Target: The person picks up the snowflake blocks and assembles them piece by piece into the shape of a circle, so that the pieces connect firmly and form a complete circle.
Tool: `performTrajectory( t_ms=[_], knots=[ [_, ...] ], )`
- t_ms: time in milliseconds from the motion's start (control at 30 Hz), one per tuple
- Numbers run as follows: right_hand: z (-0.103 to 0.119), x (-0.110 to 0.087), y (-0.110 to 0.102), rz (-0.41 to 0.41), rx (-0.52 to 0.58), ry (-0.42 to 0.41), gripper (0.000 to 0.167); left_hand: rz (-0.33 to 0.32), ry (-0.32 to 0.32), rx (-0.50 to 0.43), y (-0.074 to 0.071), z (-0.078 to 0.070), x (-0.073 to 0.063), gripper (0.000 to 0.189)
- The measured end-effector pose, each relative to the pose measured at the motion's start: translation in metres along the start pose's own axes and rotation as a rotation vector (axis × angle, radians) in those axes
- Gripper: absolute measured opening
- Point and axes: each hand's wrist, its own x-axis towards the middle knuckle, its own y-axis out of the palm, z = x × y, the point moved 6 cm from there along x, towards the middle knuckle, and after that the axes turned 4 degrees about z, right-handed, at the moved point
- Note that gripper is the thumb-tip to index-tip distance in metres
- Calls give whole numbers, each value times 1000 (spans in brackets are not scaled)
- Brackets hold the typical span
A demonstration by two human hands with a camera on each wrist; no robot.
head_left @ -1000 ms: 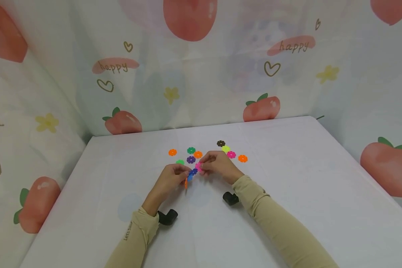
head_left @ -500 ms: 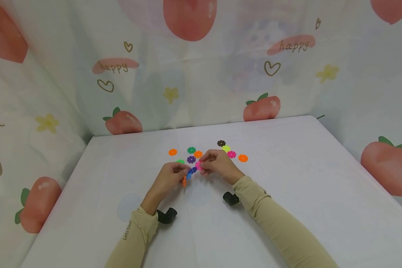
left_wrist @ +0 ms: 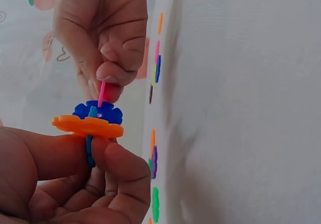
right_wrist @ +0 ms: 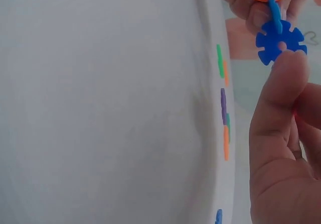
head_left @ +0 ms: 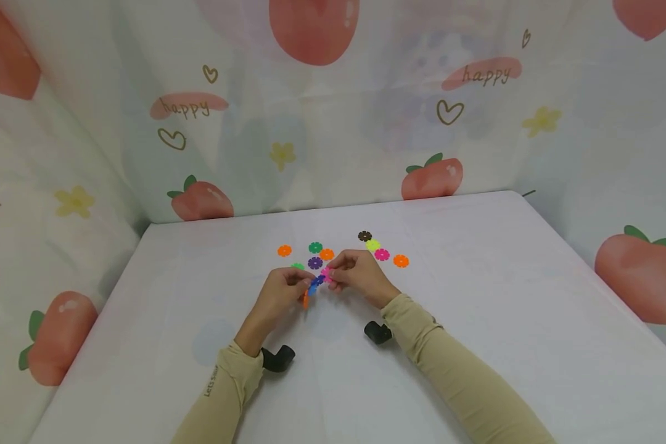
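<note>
My left hand point(head_left: 277, 299) pinches the light blue snowflake disc point(left_wrist: 90, 153) between thumb and fingers. An orange disc point(left_wrist: 88, 127) and a dark blue disc point(right_wrist: 271, 44) are slotted onto it, forming a short chain above the table. Opposite, my right hand point(head_left: 362, 276) pinches a pink disc point(left_wrist: 102, 93) by thumb and fingertips. Its edge meets the dark blue disc, roughly crosswise to it. In the right wrist view the right thumb hides most of the pink disc.
Beyond the hands, loose discs lie flat on the white table point(head_left: 449, 345): orange point(head_left: 284, 251), green point(head_left: 315, 247), purple point(head_left: 315, 263), brown point(head_left: 365, 235), yellow point(head_left: 372, 245), pink point(head_left: 382, 254) and others. Black wrist mounts point(head_left: 279, 359) jut from both sleeves. A printed curtain point(head_left: 333, 123) stands behind.
The chain in my left hand has risen slightly, and the pink disc and dark blue disc have come closer together. Both hands keep their pinch; the loose discs have not moved.
</note>
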Motion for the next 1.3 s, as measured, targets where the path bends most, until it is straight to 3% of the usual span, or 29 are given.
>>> performTrajectory(
  t_ms=[233, 433, 500, 600, 833, 1067, 1300],
  knots=[
    [-1, 0, 2, -27, -13, -3, 11, -3, -10, 23, 3, 0, 0, 15],
    [-1, -2, 5, 14, -84, 28, 18, 130, -39, 88, 5, 3, -1, 18],
    [-2, -3, 6, 36, -101, 44, 20, 147, -59, 134, 3, 4, -2, 20],
    [-2, -3, 8, 54, -116, 51, 21, 129, -64, 162, 0, 4, -1, 22],
    [-5, -4, 16, 73, -133, 95, 20, 110, -69, 8, 5, 7, -1, 26],
    [-2, -2, 14, 57, -215, 98, 19, 66, -69, 15, 7, 7, -1, 19],
    [0, 3, -4, 5, -273, 80, 21, 66, -74, 22, 5, 8, -2, 17]
  ],
)
